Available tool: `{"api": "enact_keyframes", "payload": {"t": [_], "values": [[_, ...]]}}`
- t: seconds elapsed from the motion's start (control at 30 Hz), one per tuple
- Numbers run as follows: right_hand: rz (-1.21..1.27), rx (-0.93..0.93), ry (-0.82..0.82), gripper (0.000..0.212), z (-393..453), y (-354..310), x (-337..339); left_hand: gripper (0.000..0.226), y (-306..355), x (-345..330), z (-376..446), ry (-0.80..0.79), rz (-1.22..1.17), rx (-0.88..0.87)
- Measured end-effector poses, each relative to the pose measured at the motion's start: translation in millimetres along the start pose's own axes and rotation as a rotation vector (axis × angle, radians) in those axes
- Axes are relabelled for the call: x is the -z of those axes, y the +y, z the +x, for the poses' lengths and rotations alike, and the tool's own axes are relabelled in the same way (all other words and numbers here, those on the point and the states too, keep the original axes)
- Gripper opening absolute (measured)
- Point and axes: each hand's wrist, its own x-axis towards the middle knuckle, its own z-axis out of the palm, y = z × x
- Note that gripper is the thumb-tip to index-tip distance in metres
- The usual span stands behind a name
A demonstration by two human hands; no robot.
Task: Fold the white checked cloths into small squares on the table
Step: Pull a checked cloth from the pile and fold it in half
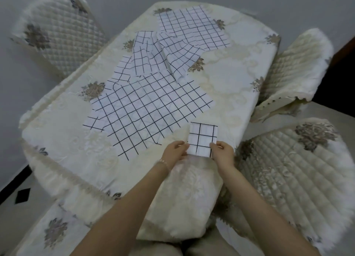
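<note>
Left hand [175, 150] and right hand [222, 152] pinch a small folded white black-checked cloth square [202, 139] above the worktop [230, 79]; squaring edges would neaten it.

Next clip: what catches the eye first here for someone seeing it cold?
The small folded checked square at the table's near edge, pinched between the left hand and right hand. Just beyond it a large unfolded checked cloth lies spread flat on the cream tablecloth, with more checked cloths jumbled farther back.
</note>
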Motion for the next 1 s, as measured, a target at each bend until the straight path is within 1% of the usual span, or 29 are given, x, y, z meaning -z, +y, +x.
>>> {"api": "enact_keyframes", "payload": {"t": [0.07, 0.1, 0.2, 0.3, 0.4, 0.43, 0.5, 0.53, 0.57, 0.6, 0.7, 0.73, 0.8, 0.83, 0.87, 0.9, 0.97, 1.0], "values": [[0.0, -0.021, 0.083, 0.029, 7, 3, 12, 0.036, 4, -23, 10, 0.02, -0.012, 0.009], [-0.006, -0.028, 0.091, 0.029, 9, 4, 17, 0.035, 5, -32, 15, 0.038, 0.032, -0.008], [-0.076, -0.007, 0.043, 0.024, 11, 2, 29, 0.028, 9, -49, 23, 0.116, 0.249, -0.088], [-0.187, 0.097, 0.039, 0.009, 5, -3, 38, 0.024, 11, -55, 25, 0.125, 0.459, -0.177], [-0.394, 0.243, 0.092, 0.018, 4, 3, 43, 0.03, 11, -54, 24, 0.094, 0.705, -0.24], [-0.491, 0.31, 0.109, 0.018, 6, 7, 43, 0.033, 10, -54, 23, 0.113, 0.788, -0.282], [-0.634, 0.435, 0.128, 0.014, 12, 14, 43, 0.034, 8, -54, 24, 0.171, 0.955, -0.491], [-0.662, 0.465, 0.129, 0.013, 15, 16, 42, 0.031, 7, -56, 25, 0.188, 1.016, -0.591], [-0.666, 0.469, 0.13, 0.013, 17, 15, 40, 0.03, 8, -58, 26, 0.204, 1.04, -0.649], [-0.663, 0.445, 0.132, 0.012, 19, 14, 39, 0.029, 10, -61, 27, 0.196, 1.028, -0.63], [-0.669, 0.345, 0.118, 0.012, 26, 15, 33, 0.021, 14, -67, 30, 0.139, 0.905, -0.411], [-0.649, 0.333, 0.111, 0.012, 27, 16, 32, 0.017, 14, -68, 31, 0.126, 0.879, -0.364], [-0.597, 0.326, 0.104, 0.013, 26, 18, 32, 0.013, 13, -68, 34, 0.123, 0.828, -0.328], [-0.595, 0.33, 0.108, 0.013, 25, 18, 32, 0.013, 12, -67, 34, 0.13, 0.825, -0.336], [-0.621, 0.352, 0.125, 0.013, 25, 18, 33, 0.015, 12, -67, 34, 0.149, 0.861, -0.391], [-0.664, 0.397, 0.15, 0.016, 26, 18, 33, 0.018, 10, -65, 36, 0.18, 0.943, -0.493], [-0.721, 0.515, 0.165, 0.029, 28, 18, 30, 0.027, 7, -65, 43, 0.251, 1.14, -0.744], [-0.727, 0.568, 0.144, 0.037, 31, 17, 26, 0.034, 7, -66, 46, 0.246, 1.212, -0.843]]}}
